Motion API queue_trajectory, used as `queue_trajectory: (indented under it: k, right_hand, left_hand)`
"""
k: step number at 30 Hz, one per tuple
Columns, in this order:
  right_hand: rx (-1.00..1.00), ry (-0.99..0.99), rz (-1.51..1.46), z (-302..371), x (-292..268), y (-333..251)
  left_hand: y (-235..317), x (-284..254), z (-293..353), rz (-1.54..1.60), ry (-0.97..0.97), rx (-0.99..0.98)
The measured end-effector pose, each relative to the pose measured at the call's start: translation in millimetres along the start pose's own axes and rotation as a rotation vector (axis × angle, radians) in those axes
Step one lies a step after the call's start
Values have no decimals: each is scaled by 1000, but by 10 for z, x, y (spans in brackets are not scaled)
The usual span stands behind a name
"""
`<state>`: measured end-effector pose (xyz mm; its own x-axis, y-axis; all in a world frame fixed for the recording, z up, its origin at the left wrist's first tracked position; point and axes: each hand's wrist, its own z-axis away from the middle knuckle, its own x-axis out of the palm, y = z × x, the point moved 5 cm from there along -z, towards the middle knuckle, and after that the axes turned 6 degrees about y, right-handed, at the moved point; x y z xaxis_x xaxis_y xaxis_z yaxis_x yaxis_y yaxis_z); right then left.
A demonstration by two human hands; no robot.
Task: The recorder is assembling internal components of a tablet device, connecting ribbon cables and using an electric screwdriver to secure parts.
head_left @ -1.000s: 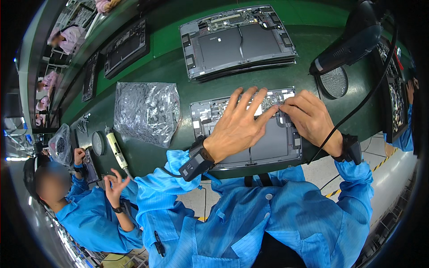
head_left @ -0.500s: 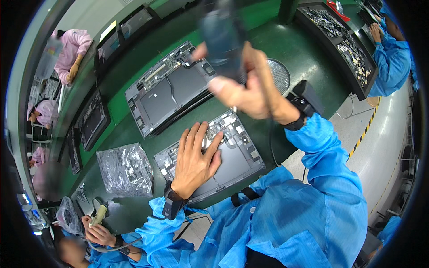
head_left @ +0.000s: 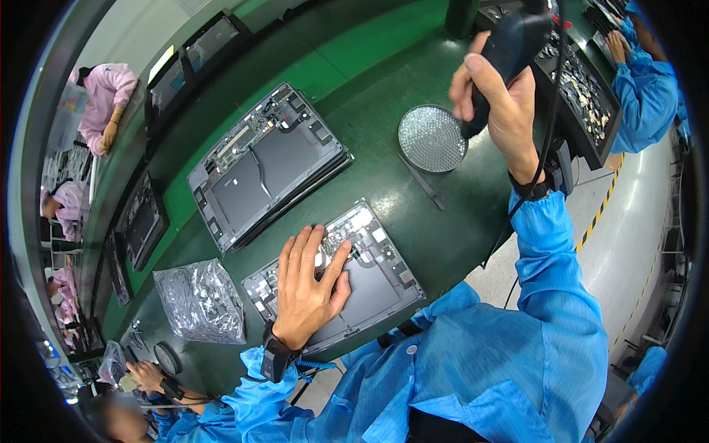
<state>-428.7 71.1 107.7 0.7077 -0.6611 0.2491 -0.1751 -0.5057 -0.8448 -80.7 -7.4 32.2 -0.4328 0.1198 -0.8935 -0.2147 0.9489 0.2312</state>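
My left hand (head_left: 304,295) lies with fingers outstretched across an opened laptop base (head_left: 380,277), its palm over part of the exposed circuit board. My right hand (head_left: 506,103) is wrapped round a dark, corded electric screwdriver (head_left: 517,43), up at the right. The screwdriver's lower end is beside the rim of a round dish (head_left: 433,139) with a shiny, bumpy silver surface; I cannot tell whether they touch. Next to the dish lies a thin dark strip-shaped tool (head_left: 422,183). Beyond my left hand rests a stack of similar laptop bases (head_left: 251,173).
A clear plastic bag (head_left: 199,303) of dark parts lies left of the laptop base. At the far right stands a black tray (head_left: 600,151) of small metal pieces. A co-worker's hand (head_left: 148,375) is at the lower left. The screwdriver cord (head_left: 548,136) hangs past my right wrist.
My right hand has swung rightward with the electric screwdriver, from above the laptop bases to beside the round dish. My left hand stays on the laptop base.
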Motion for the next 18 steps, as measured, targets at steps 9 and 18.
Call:
queue_trajectory:
  k: [9,18]
  right_hand:
    - [-101,126,51,186,-151,235]
    - [-65,154,24,197,-177,313]
  left_hand:
    - [16,7,-8,-1,-11,2]
    - [5,12,-18,-8,-17,-10]
